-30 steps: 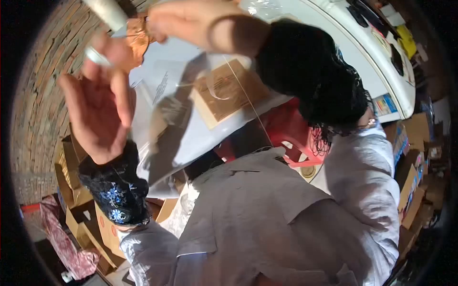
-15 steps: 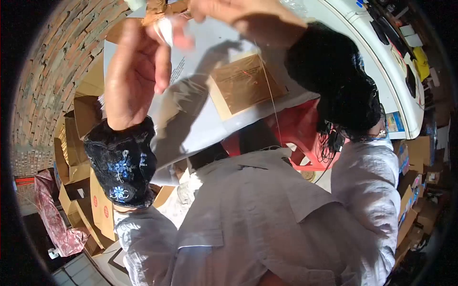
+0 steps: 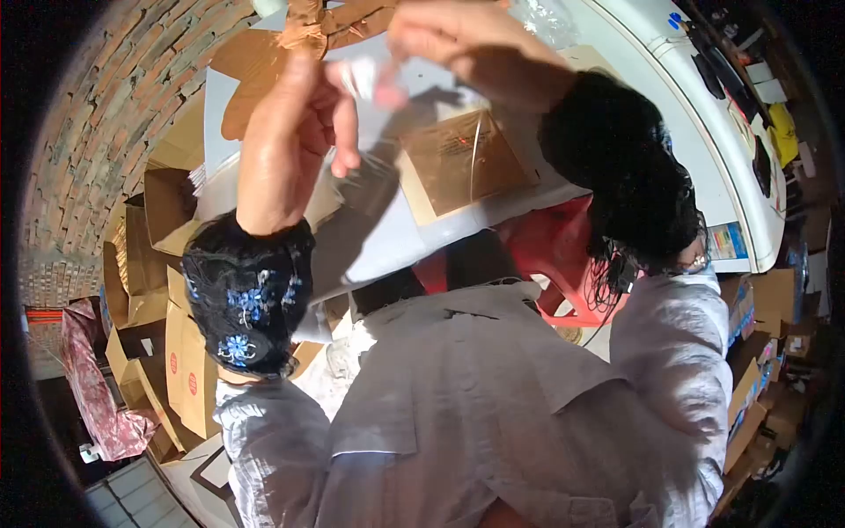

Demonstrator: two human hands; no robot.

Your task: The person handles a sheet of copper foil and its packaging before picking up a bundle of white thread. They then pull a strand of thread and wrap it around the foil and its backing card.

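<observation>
My left hand (image 3: 295, 145) is raised above the left part of the white table (image 3: 387, 238), its fingers curled around something small and white (image 3: 359, 77), blurred by motion. Close to its right, my right hand (image 3: 466, 40) reaches in from the right with bent fingers; whatever lies between its fingertips is too blurred to make out. A thin pale thread or strand (image 3: 476, 158) hangs below the right hand, over a flat brown packet (image 3: 458, 163) in clear film. Brown wrapped material (image 3: 304, 31) lies behind the left hand.
Open cardboard boxes (image 3: 180, 352) stand at the left by a brick wall (image 3: 114, 132). A red plastic stool (image 3: 554, 251) is under the table's near edge. A white curved-edged surface (image 3: 704, 132) and more boxes (image 3: 773, 299) are at the right.
My left hand and the white thing have shifted right, nearer my right hand. The brown material and table appear slightly further right and lower in view.
</observation>
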